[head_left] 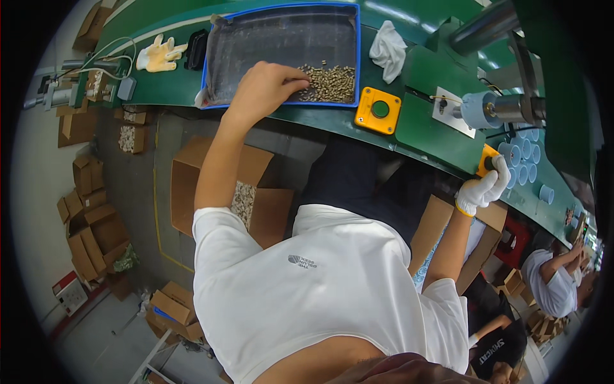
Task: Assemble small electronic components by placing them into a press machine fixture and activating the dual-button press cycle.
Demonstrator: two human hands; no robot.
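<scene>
My bare left hand reaches over a blue-rimmed tray. Its fingertips are pinched together at the left edge of a heap of small brass-coloured cylindrical pieces; whatever they hold is hidden. On the right, my right hand, in a white glove with a yellow cuff, rests against an orange button box. Its fingers extend over the box and grip no loose thing. Between the hands, a second orange box with a round opening sits at the bench edge. A light-blue cup-shaped part is at the press's steel shaft.
Several light-blue cups stand right of the press. A white cloth, a stained glove and a black object lie around the tray. Open cartons flank my legs. Co-workers sit at the far right.
</scene>
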